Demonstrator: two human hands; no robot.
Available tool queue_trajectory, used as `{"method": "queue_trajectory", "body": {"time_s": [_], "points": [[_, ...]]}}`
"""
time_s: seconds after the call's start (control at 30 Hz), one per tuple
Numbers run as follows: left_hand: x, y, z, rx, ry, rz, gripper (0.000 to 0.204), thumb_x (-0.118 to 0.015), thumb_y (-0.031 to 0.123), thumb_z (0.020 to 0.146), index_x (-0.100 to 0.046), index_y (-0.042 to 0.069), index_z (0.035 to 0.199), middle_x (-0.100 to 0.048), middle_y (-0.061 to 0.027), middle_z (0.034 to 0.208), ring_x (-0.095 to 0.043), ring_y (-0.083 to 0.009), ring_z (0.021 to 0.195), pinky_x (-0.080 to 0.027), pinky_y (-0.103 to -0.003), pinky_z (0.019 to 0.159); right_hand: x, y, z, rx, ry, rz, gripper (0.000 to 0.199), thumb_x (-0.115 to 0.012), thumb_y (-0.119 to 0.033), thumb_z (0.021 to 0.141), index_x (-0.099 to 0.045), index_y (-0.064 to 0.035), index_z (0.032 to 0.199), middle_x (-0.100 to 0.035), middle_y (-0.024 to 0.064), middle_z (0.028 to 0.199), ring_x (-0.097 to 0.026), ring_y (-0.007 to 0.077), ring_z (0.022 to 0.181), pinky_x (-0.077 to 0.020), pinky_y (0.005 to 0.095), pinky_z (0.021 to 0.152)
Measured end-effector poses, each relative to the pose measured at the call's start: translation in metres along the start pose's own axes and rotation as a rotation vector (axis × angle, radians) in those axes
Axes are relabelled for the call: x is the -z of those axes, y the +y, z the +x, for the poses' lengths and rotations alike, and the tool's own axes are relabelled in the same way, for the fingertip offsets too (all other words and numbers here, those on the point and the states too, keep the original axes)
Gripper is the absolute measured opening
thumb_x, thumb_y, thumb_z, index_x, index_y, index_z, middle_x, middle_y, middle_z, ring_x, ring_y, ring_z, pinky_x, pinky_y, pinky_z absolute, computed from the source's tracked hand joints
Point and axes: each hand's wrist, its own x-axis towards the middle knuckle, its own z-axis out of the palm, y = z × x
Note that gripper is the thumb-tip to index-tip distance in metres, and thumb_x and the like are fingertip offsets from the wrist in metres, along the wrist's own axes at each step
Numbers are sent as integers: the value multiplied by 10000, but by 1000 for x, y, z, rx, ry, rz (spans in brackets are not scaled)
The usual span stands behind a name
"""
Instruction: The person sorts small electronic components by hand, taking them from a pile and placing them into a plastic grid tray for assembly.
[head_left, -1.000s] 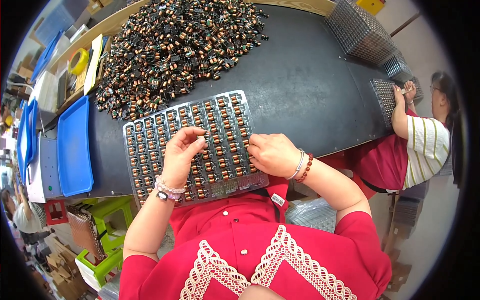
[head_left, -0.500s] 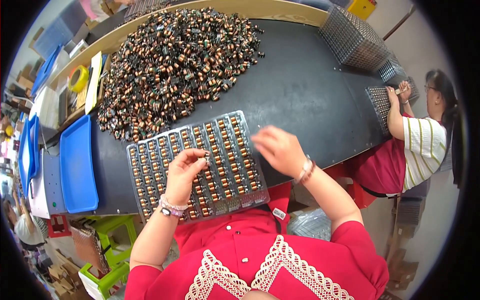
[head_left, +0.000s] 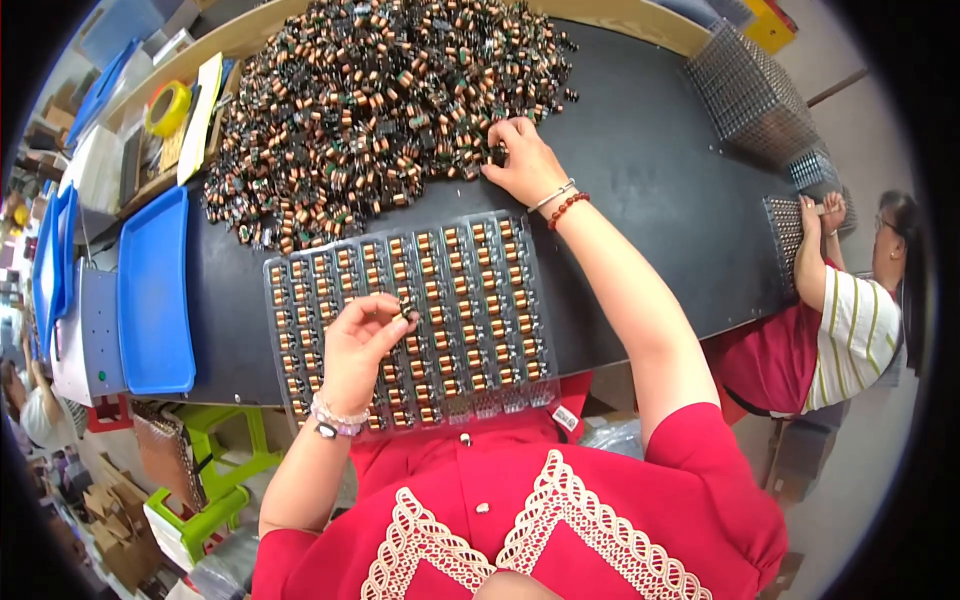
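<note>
My left hand hovers over the tray, pinching one small wire-wound coil between thumb and fingertips. A clear plastic tray lies at the table's near edge, tilted slightly. Rows of copper-wound coils with black ends fill most of its pockets; several pockets at the near right hold none. My right hand is stretched out to the right edge of a big heap of loose coils. Its thumb and fingers curl around dark coil parts there; which piece is between the fingertips is partly hidden.
A blue tray lies on the left, below a wooden box holding yellow tape. Stacked clear trays stand at the far right. Beside them a co-worker in a striped top handles another filled tray. The black tabletop has a wooden rim behind.
My right hand has moved from beside the tray's right edge up to the heap, and its fingers have closed on coils there. The left hand still pinches its coil over the tray.
</note>
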Motion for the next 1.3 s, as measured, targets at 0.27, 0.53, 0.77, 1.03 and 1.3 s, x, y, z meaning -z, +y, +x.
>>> {"method": "queue_trajectory", "body": {"time_s": [0.27,0.53,0.77,1.03,1.3], "points": [[-14,3,-21,-327,-169,618,170,-685,-53,776,-635,20,921,-631,-82,1039,-605,-195,980,-491,-336,888,20,-17,-40,146,80,266,205,-665,-62,729,-596,-72,922,-585,84,965,-592,214,783,-508,313,706],[-23,-6,-56,-547,-462,1026,161,-752,80,708,-659,112,836,-652,5,960,-543,-254,1053,-419,-404,917,20,-62,-139,357,-98,245,198,-613,7,756,-565,-48,940,-591,104,949,-632,286,771,-532,363,681],[-19,-20,-65,-604,-436,1043,144,-745,87,722,-666,106,841,-652,1,969,-561,-250,1038,-416,-410,905,22,-58,-151,344,16,279,274,-626,-14,823,-623,-52,1094,-637,113,1018,-655,266,813,-538,334,683],[-18,-29,-71,-697,-348,1103,122,-743,84,728,-678,97,831,-659,-17,981,-569,-270,1039,-444,-419,886,45,-63,-190,62,-79,458,256,-676,-17,811,-651,-27,1065,-678,114,1021,-670,202,821,-548,289,669],[-26,-10,-67,-756,-338,1184,129,-718,72,754,-683,72,878,-623,-68,1070,-530,-307,1099,-439,-438,919,42,-68,-215,150,-37,494,228,-638,42,815,-680,-22,1030,-669,138,1051,-668,188,809,-539,270,681]]}}
